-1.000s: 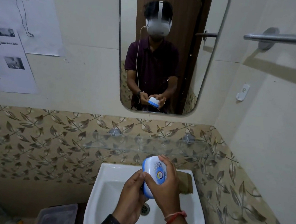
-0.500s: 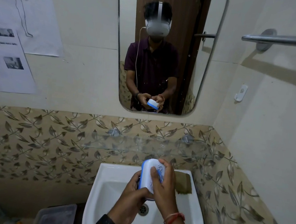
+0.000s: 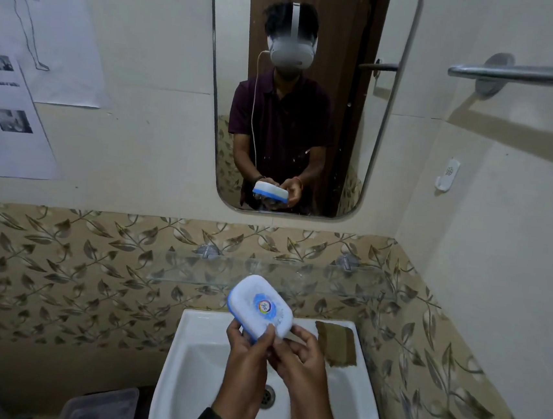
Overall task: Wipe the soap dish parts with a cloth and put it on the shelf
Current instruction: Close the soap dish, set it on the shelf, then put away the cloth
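A closed soap dish [image 3: 259,306], white lid with a round sticker over a blue base, is held above the white sink [image 3: 187,346], lid facing up. My left hand [image 3: 243,368] grips its near left edge. My right hand [image 3: 300,363] holds its near right corner with the fingertips. A brown cloth [image 3: 334,345] lies flat on the sink's back right rim, apart from both hands. The glass shelf [image 3: 312,282] runs along the tiled wall just behind and above the dish.
A mirror [image 3: 299,93] hangs above the shelf and reflects me holding the dish. A metal towel bar [image 3: 524,71] and a small white hook [image 3: 447,175] are on the right wall. A clear plastic box [image 3: 104,405] sits low at the left of the sink.
The dish has turned from standing on edge to lying with its lid up, and both hands have shifted to its near edge. It sits slightly higher, closer to the shelf.
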